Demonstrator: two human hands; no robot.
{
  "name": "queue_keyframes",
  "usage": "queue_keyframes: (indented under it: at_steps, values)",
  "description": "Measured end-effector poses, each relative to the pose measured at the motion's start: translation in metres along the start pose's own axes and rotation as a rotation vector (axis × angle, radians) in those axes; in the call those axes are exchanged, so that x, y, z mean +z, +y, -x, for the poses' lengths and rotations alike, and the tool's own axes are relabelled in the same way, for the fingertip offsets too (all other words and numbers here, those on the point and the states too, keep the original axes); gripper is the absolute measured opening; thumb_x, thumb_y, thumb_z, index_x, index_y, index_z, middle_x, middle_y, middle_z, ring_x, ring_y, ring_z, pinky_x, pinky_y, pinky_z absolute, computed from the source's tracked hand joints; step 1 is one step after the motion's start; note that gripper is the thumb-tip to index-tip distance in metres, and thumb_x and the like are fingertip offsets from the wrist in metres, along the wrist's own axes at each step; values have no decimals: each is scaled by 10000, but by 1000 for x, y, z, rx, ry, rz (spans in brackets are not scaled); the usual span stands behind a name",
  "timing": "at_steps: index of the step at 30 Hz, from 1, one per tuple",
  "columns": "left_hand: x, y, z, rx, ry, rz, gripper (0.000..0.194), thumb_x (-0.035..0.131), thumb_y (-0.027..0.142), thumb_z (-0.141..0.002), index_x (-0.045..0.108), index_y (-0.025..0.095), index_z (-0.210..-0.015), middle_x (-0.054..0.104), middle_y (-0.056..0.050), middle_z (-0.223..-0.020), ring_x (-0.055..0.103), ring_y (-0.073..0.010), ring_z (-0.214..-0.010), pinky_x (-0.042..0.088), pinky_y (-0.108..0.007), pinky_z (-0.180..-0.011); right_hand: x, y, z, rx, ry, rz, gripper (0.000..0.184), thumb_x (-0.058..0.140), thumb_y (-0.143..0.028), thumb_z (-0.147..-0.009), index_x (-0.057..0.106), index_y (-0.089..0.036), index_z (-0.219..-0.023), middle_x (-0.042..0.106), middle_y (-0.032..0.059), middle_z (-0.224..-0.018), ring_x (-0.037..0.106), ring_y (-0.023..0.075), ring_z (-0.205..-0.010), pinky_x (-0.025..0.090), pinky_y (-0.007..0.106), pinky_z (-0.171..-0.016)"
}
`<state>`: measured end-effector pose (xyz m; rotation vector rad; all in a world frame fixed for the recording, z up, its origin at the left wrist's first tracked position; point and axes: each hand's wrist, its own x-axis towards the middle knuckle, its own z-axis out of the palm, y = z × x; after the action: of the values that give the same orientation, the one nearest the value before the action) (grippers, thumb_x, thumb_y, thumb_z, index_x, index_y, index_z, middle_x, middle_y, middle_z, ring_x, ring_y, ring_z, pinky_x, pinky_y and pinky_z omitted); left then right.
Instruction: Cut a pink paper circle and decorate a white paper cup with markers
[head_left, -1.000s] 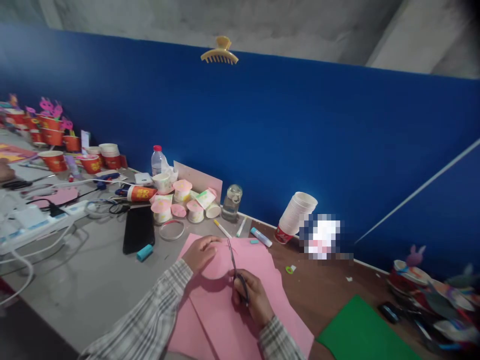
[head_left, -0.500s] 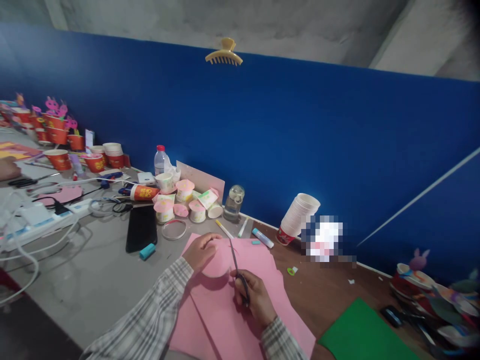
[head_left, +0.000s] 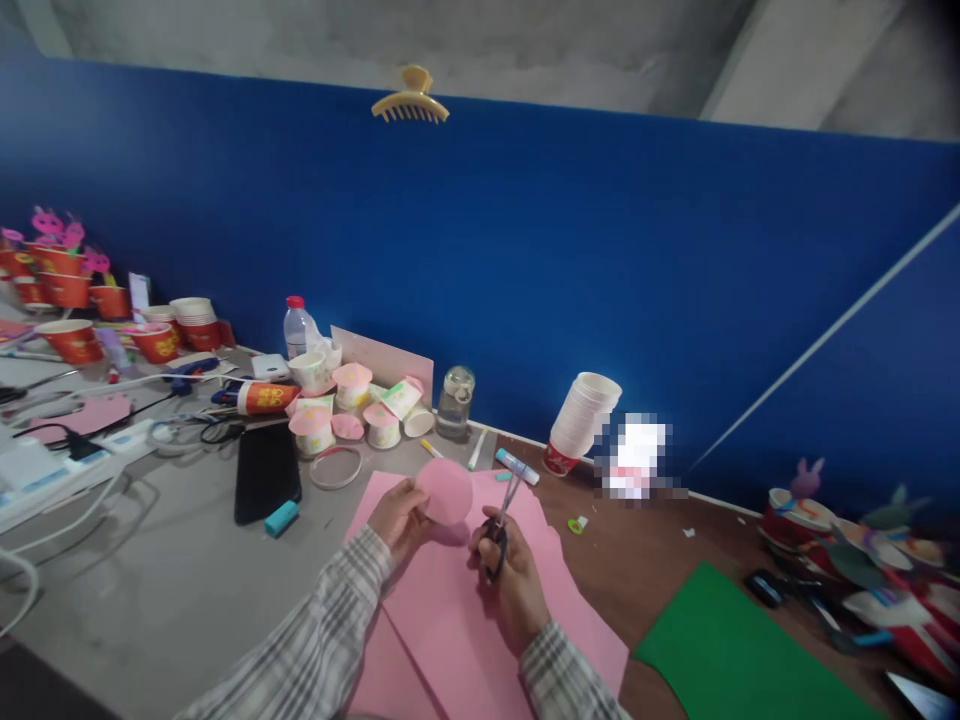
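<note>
Between thumb and fingers, my left hand (head_left: 400, 515) pinches the left edge of a round pink paper disc (head_left: 447, 490), tilted up above the table. My right hand (head_left: 512, 570) grips a pair of scissors (head_left: 498, 535) by dark handles, the blades pointing up and away beside the disc, apart from it. Under both hands lie large pink paper sheets (head_left: 465, 640), overlapping one another. Ahead of my left hand stand several small white cups with pink paper tops (head_left: 311, 425).
A black phone (head_left: 267, 475) and a teal cap (head_left: 281, 518) lie left. Behind stand a glass jar (head_left: 455, 402) and a stack of paper cups (head_left: 581, 420). Near the jar lies a glue stick (head_left: 517, 466). Green paper (head_left: 739, 650) is at right; a power strip (head_left: 82, 460) at far left.
My left hand has lifted and tilted the pink disc up. The scissors have come away from the paper, blades now pointing up. The view has turned slightly right.
</note>
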<state>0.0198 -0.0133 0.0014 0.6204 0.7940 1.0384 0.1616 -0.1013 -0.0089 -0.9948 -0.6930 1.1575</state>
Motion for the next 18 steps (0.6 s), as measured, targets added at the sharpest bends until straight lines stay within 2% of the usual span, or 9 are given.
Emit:
queue_keyframes:
  at_steps: [3, 8, 14, 18]
  values:
    - [8, -7, 7, -20, -70, 13, 240, 711, 243, -430, 541, 210, -597, 649, 31, -513, 632, -218, -537, 534, -302, -445, 1, -2, -1, -22, 52, 15, 445, 733, -213, -527, 575, -266, -940, 611, -45, -632, 542, 150, -489, 413, 158, -319]
    - [14, -13, 13, -85, -148, 5, 247, 720, 230, -443, 587, 199, -648, 706, -17, -610, 659, -268, -667, 568, -338, -517, -1, 3, -6, 28, 117, 61, 415, 710, -189, -544, 585, -240, -937, 565, -84, -537, 418, 88, -281, 325, 146, -217]
    - [19, -13, 20, -137, -233, -35, 355, 762, 217, -422, 646, 193, -756, 739, -64, -719, 657, -314, -696, 569, -402, -523, -2, 5, -10, 14, 144, 97, 378, 720, -183, -520, 614, -198, -883, 570, -80, -475, 449, 103, -331, 353, 153, -272]
    - [18, -14, 18, -95, -215, -46, 414, 792, 225, -393, 654, 169, -780, 739, -65, -682, 655, -311, -675, 568, -407, -522, -3, 2, -9, -13, 147, 119, 346, 709, -200, -533, 617, -190, -867, 542, -88, -456, 435, 96, -349, 335, 149, -300]
